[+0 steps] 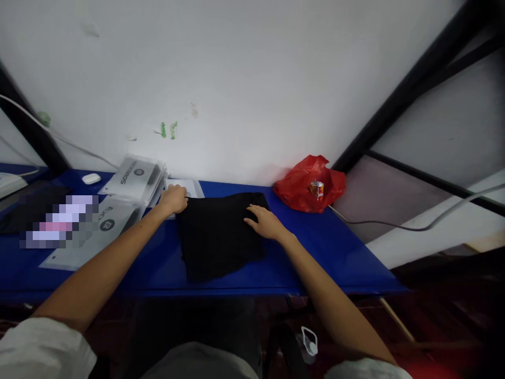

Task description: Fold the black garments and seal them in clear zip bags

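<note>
A black folded cloth (pixel 221 237), perhaps a garment, lies on the blue table (pixel 315 252) in front of me. My left hand (pixel 174 200) is closed on the cloth's far left corner, its fingers curled over the edge. Toward the far right corner, my right hand (pixel 265 221) rests on top of the cloth with fingers stretched out and the thumb apart. The cloth's near edge is uneven and slants up toward the right.
Left of the cloth are stacked printed plastic bags (pixel 132 179) and another such bag (pixel 104 226). A small white case (pixel 91 179) sits behind them. At the back right stands a red plastic bag (pixel 295 184) with a can (pixel 316 189). A white wall rises behind the table.
</note>
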Motion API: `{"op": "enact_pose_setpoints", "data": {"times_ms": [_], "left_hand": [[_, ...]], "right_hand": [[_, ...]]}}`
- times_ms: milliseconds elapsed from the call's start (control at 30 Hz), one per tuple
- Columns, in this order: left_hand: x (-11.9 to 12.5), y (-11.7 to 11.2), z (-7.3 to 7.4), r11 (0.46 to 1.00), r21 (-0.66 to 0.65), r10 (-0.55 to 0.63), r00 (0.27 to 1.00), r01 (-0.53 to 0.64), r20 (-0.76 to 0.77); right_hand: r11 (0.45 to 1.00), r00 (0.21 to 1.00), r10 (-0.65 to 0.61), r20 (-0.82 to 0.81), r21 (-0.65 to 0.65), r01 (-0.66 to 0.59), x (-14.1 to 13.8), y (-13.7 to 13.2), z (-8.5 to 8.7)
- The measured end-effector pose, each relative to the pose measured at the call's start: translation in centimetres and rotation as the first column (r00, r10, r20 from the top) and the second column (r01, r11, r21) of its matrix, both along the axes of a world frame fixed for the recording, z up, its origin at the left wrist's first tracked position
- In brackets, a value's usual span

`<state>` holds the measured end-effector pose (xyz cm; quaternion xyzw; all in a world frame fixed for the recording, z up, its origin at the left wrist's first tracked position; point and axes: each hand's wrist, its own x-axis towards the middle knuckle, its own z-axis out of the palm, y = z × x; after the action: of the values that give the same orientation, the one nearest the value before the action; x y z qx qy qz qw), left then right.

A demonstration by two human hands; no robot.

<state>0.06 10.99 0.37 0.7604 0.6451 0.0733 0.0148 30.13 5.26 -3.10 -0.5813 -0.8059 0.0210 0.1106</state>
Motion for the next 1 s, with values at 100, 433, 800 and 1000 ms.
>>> {"op": "enact_pose_setpoints", "data": {"times_ms": [100, 433, 800, 1000], "left_hand": [[1.0, -0.3, 1.5, 0.991, 0.130, 0.010, 0.997, -0.020, 0.073], [2.0, -4.6, -3.9, 0.985, 0.053, -0.166, 0.983, 0.163, 0.075], [1.5, -4.9, -5.1, 0.984, 0.076, -0.168, 0.983, 0.163, 0.069], [1.6, -11.3, -1.0, 0.909, 0.096, -0.412, 0.910, 0.406, 0.049]], "right_hand": [[0.998, 0.998, -0.063, 0.011, 0.016, 0.062, -0.4, 0.1, 0.5], [0.995, 0.992, -0.083, -0.100, 0.040, 0.088, 0.1, -0.9, -2.1], [0.992, 0.978, -0.063, -0.200, 0.096, 0.084, 0.6, -0.7, -3.0], [0.978, 0.939, 0.152, -0.308, 0.185, -0.097, -1.1, -4.8, 0.3]]}}
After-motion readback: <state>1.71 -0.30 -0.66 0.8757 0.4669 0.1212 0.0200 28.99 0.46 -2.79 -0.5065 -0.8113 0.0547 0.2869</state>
